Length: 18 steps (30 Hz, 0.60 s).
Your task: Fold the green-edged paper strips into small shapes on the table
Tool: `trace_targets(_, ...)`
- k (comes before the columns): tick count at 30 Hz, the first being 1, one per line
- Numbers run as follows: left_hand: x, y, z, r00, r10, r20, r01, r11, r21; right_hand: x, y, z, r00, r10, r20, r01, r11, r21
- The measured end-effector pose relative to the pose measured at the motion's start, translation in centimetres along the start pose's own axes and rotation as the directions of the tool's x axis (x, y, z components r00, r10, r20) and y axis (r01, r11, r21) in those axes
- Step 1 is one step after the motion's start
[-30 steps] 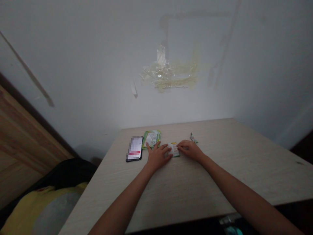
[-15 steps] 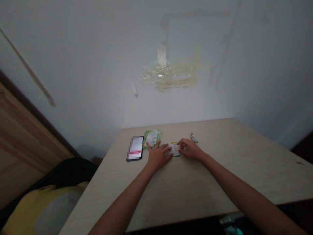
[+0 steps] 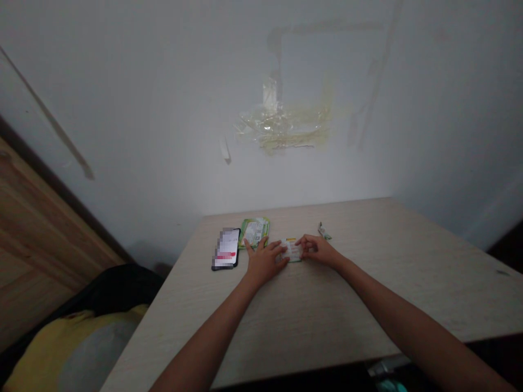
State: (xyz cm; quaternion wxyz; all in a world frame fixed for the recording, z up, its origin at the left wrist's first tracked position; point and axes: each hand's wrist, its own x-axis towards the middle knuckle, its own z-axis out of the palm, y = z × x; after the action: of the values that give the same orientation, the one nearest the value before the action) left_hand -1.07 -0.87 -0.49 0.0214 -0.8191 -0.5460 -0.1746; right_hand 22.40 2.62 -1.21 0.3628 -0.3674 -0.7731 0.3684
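A small flat printed packet, white with yellow and green bits at its edges, lies on the table between my hands. My left hand is spread out flat, its fingertips resting on the packet's left side. At the packet's right edge, my right hand has its fingers bent in a pinch against it. Beyond my left fingers lies a larger green-and-white packet, partly covered by them. A phone with a lit screen lies to its left. Past my right hand is a small torn-looking scrap.
The pale wooden table meets a grey wall patched with peeling clear tape. A yellow and grey soft item sits below the table's left side, near a wooden panel.
My right fingers have shifted slightly at the packet's right edge. My left hand stays in place, and the other things lie as before.
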Motion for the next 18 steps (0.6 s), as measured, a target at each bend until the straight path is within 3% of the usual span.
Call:
trace_targets(6,-0.03,-0.03,-0.16,1.0,0.016,-0.007,-0.016,1.0,0.002,0.04,0.34,-0.01,0.998,0.048,0.038,-0.053,0.99,0.129)
trace_targets(18,-0.01,-0.18,0.02,0.999,0.04,-0.022,-0.04,0.999,0.017,-0.05,-0.34,-0.01,0.993,0.099,0.06,-0.109,0.976,0.189)
